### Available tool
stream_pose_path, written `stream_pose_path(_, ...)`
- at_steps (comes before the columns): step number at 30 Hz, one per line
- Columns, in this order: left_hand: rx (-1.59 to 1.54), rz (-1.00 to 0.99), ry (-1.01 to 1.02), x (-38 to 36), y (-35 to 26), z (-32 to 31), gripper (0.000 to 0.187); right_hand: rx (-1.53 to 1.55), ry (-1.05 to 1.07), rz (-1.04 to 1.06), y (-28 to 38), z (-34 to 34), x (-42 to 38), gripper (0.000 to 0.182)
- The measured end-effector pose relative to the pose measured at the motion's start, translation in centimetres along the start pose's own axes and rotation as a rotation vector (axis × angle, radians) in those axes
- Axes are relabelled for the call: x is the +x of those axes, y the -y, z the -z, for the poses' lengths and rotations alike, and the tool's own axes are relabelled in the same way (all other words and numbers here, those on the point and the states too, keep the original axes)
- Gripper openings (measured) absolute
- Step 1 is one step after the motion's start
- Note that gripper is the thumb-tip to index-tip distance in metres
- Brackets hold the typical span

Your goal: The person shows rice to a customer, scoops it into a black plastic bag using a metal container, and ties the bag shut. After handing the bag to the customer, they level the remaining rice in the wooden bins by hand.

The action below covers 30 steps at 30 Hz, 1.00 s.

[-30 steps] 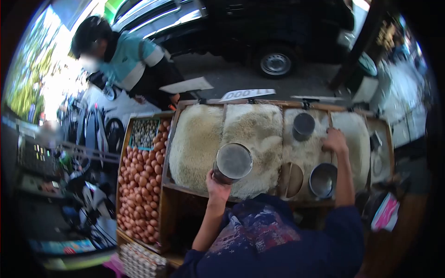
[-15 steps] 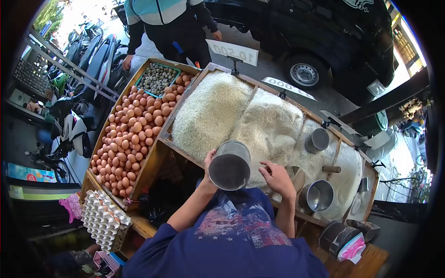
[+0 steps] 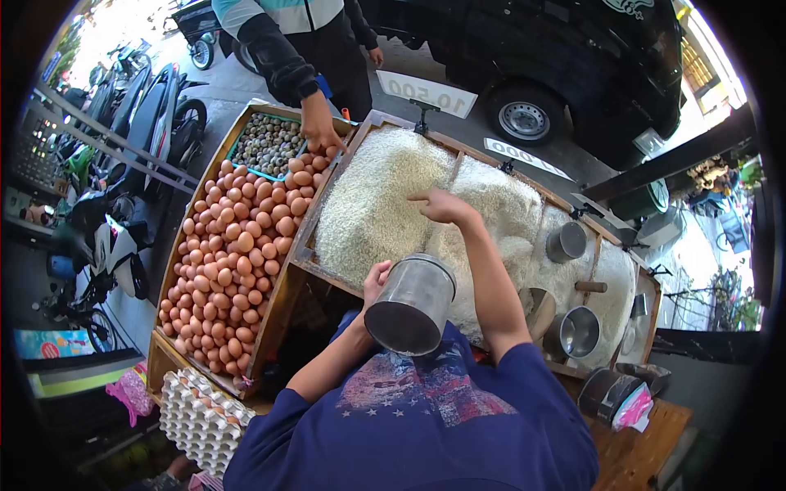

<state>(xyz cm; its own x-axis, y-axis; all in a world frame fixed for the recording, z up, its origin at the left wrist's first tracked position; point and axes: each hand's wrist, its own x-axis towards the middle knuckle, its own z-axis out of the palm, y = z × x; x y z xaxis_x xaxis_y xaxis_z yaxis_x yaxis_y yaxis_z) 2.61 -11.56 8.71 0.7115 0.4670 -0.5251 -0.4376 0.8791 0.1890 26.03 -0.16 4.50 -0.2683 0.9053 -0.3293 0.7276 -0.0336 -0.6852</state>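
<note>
My left hand [image 3: 377, 282] grips the side of a grey metal measuring can [image 3: 412, 304], held tilted with its flat round end toward me. My right hand [image 3: 444, 206] is stretched out over the rice [image 3: 372, 217] in the left compartment, index finger pointing left and the other fingers curled, nothing in it. Heaped rice fills the wooden bin's compartments. Past the bin's left wall lie many brown eggs [image 3: 237, 237], and another person's hand [image 3: 319, 123] reaches down to the eggs at the back corner.
A tray of quail eggs [image 3: 267, 145] sits behind the brown eggs. To the right are a metal bowl [image 3: 579, 331], a metal can [image 3: 566, 242] and a wooden handle [image 3: 590, 287]. Egg cartons [image 3: 201, 421] stand at lower left. A price sign [image 3: 426, 92] is clipped to the back edge.
My right hand has moved forward and left from beside the can to point over the left rice. The other person's hand has come down to the eggs. The can has tilted slightly.
</note>
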Motion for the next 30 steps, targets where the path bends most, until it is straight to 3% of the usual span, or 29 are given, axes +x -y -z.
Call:
stream_pose_path(2, 0.012, 0.015, 0.012, 0.6, -1.1, 1.0, 0.05, 0.04, 0.193, -0.236, 4.4, 2.2, 0.6, 0.051)
stream_pose_path(5, 0.004, 0.037, 0.034, 1.8, -2.4, 3.0, 0.051, -0.062, -0.088, -0.05, 0.3, 1.3, 0.9, 0.045)
stream_pose_path(7, 0.0, 0.054, 0.018, 1.9, -3.7, 3.1, 0.054, -0.099, -0.051, -0.465, 0.6, 3.9, -1.8, 0.037)
stream_pose_path(9, 0.012, 0.062, -0.011, 2.8, -4.5, 4.5, 0.056, -0.258, -0.315, -0.611, -4.4, 2.6, -5.7, 0.034)
stream_pose_path(12, -0.014, 0.155, 0.032, 2.7, -5.7, 5.9, 0.059, -0.07, 0.001, -0.822, -4.4, 3.6, -7.0, 0.035)
stream_pose_path(14, -0.026, 0.208, 0.066, 3.3, -6.1, 5.0, 0.06, 0.214, -0.192, -0.295, -0.1, 2.2, -5.7, 0.032)
stream_pose_path(17, 0.03, 0.237, 0.03, 3.2, -6.7, 4.3, 0.06, -0.222, -0.153, -0.715, -1.5, 0.5, -3.9, 0.033)
stream_pose_path(20, 0.1, 0.229, -0.005, 4.7, -7.3, 7.6, 0.059, 0.026, -0.251, -0.591, -3.4, -0.7, -4.0, 0.034)
stream_pose_path(23, 0.116, 0.219, -0.013, 3.9, -8.3, 8.9, 0.057, 0.061, -0.386, -0.329, -0.1, -4.5, -4.5, 0.033)
stream_pose_path(25, 0.102, 0.192, -0.011, 3.6, -9.0, 9.3, 0.056, 0.184, -0.311, -0.424, 1.1, -6.5, -4.8, 0.03)
stream_pose_path(28, -0.037, 0.239, 0.02, 2.1, -11.1, 8.4, 0.052, 0.439, -0.626, -0.318, 1.5, -12.1, -5.6, 0.03)
stream_pose_path(30, -0.076, 0.217, -0.007, -0.6, -12.5, 5.1, 0.046, 0.532, -0.561, -0.351, 3.1, -13.8, -6.4, 0.03)
